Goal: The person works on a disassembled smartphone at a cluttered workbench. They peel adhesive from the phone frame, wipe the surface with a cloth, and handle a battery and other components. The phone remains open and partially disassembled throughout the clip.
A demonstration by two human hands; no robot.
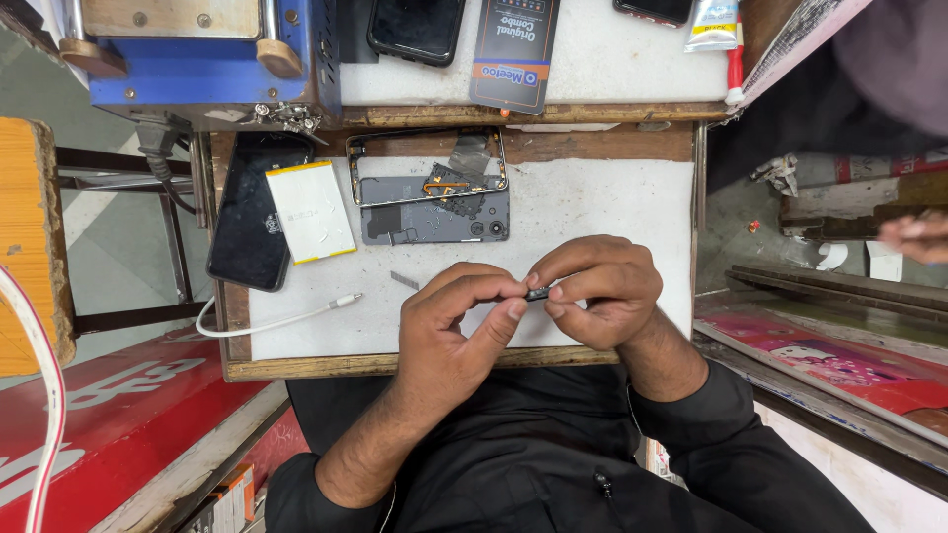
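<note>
Both my hands meet over the front of a white work board [592, 212]. My left hand [454, 326] and my right hand [597, 291] pinch a small dark part [538, 293] between their fingertips. Farther back on the board lies an opened grey phone body [434, 217] with a metal frame [425, 163] resting over its top. Left of it a white and yellow battery [311, 210] rests partly on a black phone panel [247, 212]. A small grey strip [403, 279] sits just beyond my left hand.
A white cable [276, 318] trails off the board's left edge. At the back are a blue machine [207, 59], a black phone [415, 28], a dark printed package [513, 49] and a glue tube [711, 25]. Another person's fingers [918, 237] show at the right.
</note>
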